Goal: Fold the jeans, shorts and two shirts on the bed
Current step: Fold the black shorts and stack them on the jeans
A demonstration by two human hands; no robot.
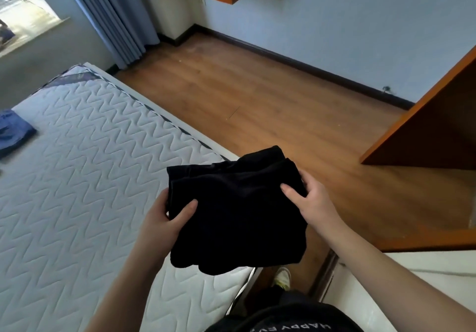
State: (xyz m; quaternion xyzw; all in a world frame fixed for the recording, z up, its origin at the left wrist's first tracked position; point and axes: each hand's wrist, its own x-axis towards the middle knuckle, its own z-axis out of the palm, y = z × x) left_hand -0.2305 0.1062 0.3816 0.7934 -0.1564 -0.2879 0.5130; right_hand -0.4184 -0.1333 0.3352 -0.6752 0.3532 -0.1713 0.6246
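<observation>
A folded black garment (239, 213) hangs in the air over the near corner of the bed (85, 171). My left hand (164, 220) grips its left edge, thumb on top. My right hand (309, 200) grips its right edge, thumb on the cloth and fingers underneath. Which garment it is I cannot tell; the cloth is plain black and in several layers. A blue folded garment (13, 130) lies on the mattress at the far left edge of the view, partly cut off.
The white quilted mattress fills the left half. Wooden floor (257, 99) lies to the right of the bed. An orange wooden furniture piece (425, 130) stands at the right, and a white surface (401, 280) below it. Blue curtains (116, 17) hang at the back.
</observation>
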